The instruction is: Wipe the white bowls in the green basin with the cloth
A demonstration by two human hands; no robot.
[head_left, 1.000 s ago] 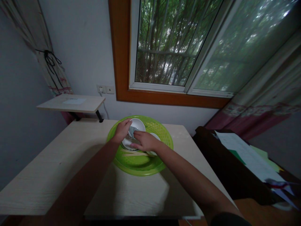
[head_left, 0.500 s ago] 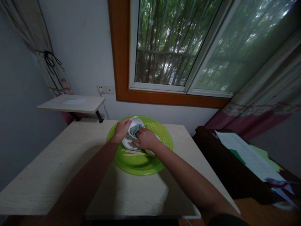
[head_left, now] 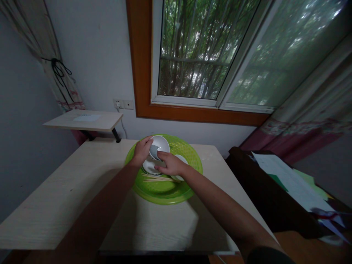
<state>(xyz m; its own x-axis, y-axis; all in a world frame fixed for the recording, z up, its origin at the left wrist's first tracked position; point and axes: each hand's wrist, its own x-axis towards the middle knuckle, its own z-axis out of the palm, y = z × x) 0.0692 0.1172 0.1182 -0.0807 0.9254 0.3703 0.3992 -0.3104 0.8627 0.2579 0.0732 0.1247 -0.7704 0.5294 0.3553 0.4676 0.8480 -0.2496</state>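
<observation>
A small white bowl (head_left: 162, 142), smooth and glossy inside, is tipped toward the person above a round, bright green basin (head_left: 165, 200). The left hand (head_left: 141, 151) has its fingers closed around the bowl's left side, the thumb over the rim. Inside the bowl, toward its lower left, lies a bunched grey-blue cloth (head_left: 154, 150). The right hand (head_left: 172, 164) reaches in over the near rim, its fingers together and bent against the cloth, its thumb spread away below; whether they pinch the cloth or only press on it, I cannot tell.

The basin has a patterned, dimpled inner face and stands on the pale wood-grain surface (head_left: 68, 187). In it, just below the raised bowl, sits a white dish (head_left: 150, 167), partly covered. Another white dish (head_left: 181, 158) shows behind the right hand, and pale chopsticks (head_left: 155, 179) lie in front.
</observation>
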